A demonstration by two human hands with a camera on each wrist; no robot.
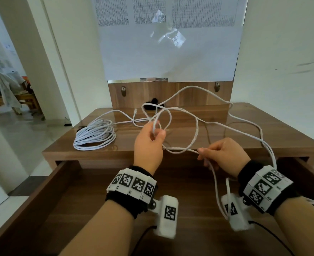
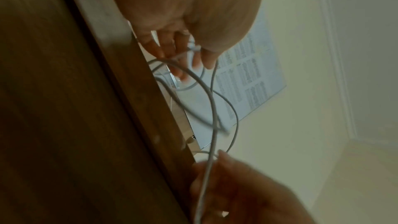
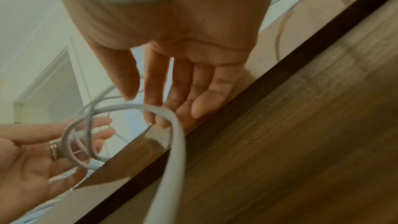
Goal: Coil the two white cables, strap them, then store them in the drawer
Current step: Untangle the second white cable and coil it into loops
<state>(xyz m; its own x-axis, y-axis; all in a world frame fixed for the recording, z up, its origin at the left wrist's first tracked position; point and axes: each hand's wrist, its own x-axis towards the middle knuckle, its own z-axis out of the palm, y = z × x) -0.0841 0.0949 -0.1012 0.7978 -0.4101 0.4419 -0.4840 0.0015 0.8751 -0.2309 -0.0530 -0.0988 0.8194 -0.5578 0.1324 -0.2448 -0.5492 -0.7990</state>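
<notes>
A loose white cable sprawls in wide loops over the wooden table top. My left hand is raised above the table's front edge and pinches a few small loops of it between thumb and fingers. My right hand is to the right, above the open drawer. Its fingers are nearly straight, the cable lies across their tips, and the thumb stands apart. The second white cable lies coiled on the table's left side.
A small black bundle, probably straps, lies at the back of the table against the wooden panel. The loose cable hangs over the right front edge past my right wrist. A doorway opens on the left.
</notes>
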